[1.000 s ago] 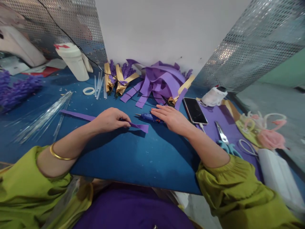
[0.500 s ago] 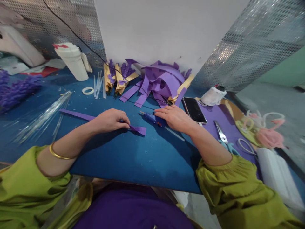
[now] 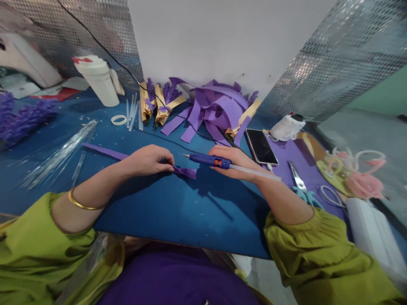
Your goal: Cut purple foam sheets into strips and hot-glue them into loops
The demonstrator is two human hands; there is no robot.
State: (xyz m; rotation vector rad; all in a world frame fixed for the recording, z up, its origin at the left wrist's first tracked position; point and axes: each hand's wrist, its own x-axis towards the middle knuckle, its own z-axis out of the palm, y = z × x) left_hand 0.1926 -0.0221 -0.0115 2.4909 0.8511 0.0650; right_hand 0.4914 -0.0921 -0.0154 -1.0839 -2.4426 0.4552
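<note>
Between the thumb and fingers of my left hand [image 3: 151, 161] a purple strip [image 3: 186, 172] is pinched. Its short folded end sticks out to the right, and the long tail runs left under my wrist. My right hand [image 3: 233, 163] grips a blue glue gun [image 3: 210, 160] above the table, nozzle pointing left toward the strip's end but apart from it. A clear glue stick [image 3: 254, 171] juts from the gun's back. The gun's handle is hidden by my fingers.
At the back lie a heap of purple strips [image 3: 219, 101] and small wrapped lavender bunches [image 3: 163, 106]. Glue sticks [image 3: 132, 112] and a tape roll [image 3: 118, 120] are back left. Right are a phone [image 3: 261, 146] and scissors [image 3: 299, 182]. A black cord [image 3: 104, 51] crosses the back.
My right hand has taken hold of the glue gun and lifted it off the table, where its shadow now falls. My left hand stays in place with the purple strip.
</note>
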